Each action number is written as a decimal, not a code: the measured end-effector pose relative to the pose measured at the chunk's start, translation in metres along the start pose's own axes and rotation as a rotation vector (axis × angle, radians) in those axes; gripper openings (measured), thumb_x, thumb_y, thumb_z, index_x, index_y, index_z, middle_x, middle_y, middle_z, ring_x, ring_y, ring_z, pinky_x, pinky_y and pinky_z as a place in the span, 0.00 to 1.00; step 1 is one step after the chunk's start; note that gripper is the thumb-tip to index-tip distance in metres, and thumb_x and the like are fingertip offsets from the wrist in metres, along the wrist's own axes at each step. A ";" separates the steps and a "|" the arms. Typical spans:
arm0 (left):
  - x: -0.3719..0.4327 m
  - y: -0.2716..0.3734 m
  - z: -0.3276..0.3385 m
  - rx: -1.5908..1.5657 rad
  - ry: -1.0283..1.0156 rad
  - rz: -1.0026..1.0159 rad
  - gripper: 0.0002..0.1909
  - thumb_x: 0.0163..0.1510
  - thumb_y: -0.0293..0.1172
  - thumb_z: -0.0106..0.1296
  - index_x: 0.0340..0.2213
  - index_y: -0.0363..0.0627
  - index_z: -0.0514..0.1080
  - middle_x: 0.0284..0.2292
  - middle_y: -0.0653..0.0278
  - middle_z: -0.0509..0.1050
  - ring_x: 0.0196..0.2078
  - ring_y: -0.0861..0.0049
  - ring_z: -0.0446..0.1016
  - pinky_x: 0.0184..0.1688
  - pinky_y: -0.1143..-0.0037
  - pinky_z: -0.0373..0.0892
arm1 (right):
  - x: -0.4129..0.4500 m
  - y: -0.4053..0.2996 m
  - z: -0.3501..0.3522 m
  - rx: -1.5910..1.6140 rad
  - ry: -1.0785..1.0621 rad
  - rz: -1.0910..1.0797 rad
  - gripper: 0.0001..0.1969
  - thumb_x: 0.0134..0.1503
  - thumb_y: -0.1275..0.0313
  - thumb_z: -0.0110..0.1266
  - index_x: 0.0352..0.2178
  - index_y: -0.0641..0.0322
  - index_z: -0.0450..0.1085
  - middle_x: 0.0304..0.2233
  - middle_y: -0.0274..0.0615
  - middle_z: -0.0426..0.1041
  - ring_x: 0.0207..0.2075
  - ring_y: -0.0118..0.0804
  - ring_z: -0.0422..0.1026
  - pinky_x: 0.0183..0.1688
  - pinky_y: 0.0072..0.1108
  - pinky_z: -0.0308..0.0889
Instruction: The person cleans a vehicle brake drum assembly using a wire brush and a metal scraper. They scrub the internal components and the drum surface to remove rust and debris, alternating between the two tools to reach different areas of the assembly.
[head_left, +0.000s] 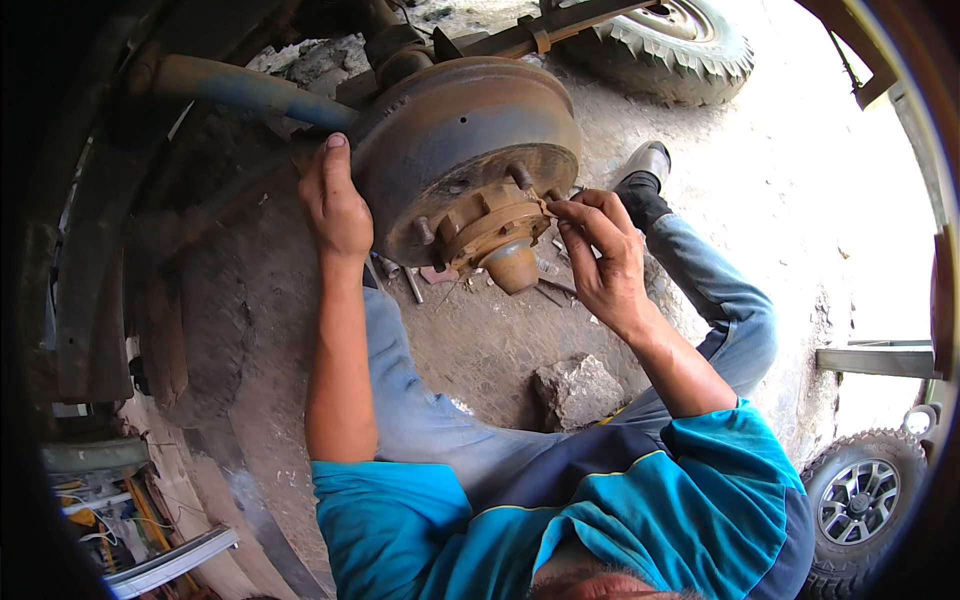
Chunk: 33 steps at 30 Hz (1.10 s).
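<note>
In front of me is a rusty brake drum with wheel studs standing out of its face. At its centre sits a hub flange with several bolts and a rounded metal hub cap. My left hand lies against the drum's left side, thumb pointing up; its other fingers are mostly hidden. Thumb and fingertips of my right hand are pinched together at the flange's right edge, on a small part too covered to identify.
A blue-brown shock absorber runs to the drum's back left. A leaf spring and a treaded tyre are behind. Between my legs lies a rock; a socket and metal rod lie below the drum. An alloy wheel stands right.
</note>
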<state>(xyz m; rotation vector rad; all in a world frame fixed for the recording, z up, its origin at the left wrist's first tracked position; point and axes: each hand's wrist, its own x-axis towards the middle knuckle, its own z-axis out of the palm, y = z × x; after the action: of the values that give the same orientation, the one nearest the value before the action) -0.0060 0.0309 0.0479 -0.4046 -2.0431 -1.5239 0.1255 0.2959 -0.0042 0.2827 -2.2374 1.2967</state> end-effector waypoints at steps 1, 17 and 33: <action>-0.001 0.001 0.000 0.000 -0.007 -0.005 0.23 0.68 0.40 0.40 0.32 0.28 0.71 0.26 0.55 0.71 0.32 0.72 0.66 0.39 0.70 0.65 | -0.001 -0.003 0.000 -0.007 0.001 -0.019 0.14 0.56 0.85 0.57 0.44 0.64 0.76 0.40 0.48 0.72 0.37 0.44 0.76 0.39 0.29 0.72; 0.000 -0.003 0.002 -0.029 0.018 -0.009 0.22 0.67 0.40 0.43 0.26 0.32 0.69 0.19 0.59 0.64 0.25 0.76 0.60 0.30 0.70 0.60 | 0.011 -0.030 0.010 -0.083 0.003 -0.287 0.16 0.54 0.88 0.55 0.44 0.65 0.76 0.41 0.49 0.73 0.39 0.46 0.77 0.40 0.27 0.72; 0.003 0.004 0.003 -0.003 0.031 -0.012 0.22 0.67 0.40 0.43 0.27 0.31 0.69 0.20 0.60 0.65 0.26 0.76 0.61 0.31 0.70 0.60 | 0.009 -0.011 0.005 -0.181 0.032 -0.261 0.16 0.55 0.88 0.55 0.44 0.66 0.75 0.40 0.49 0.73 0.40 0.46 0.77 0.41 0.28 0.73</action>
<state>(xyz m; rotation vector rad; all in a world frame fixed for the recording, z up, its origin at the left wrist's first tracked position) -0.0074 0.0342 0.0522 -0.3682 -2.0238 -1.5312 0.1207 0.2870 0.0069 0.4652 -2.1876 0.9500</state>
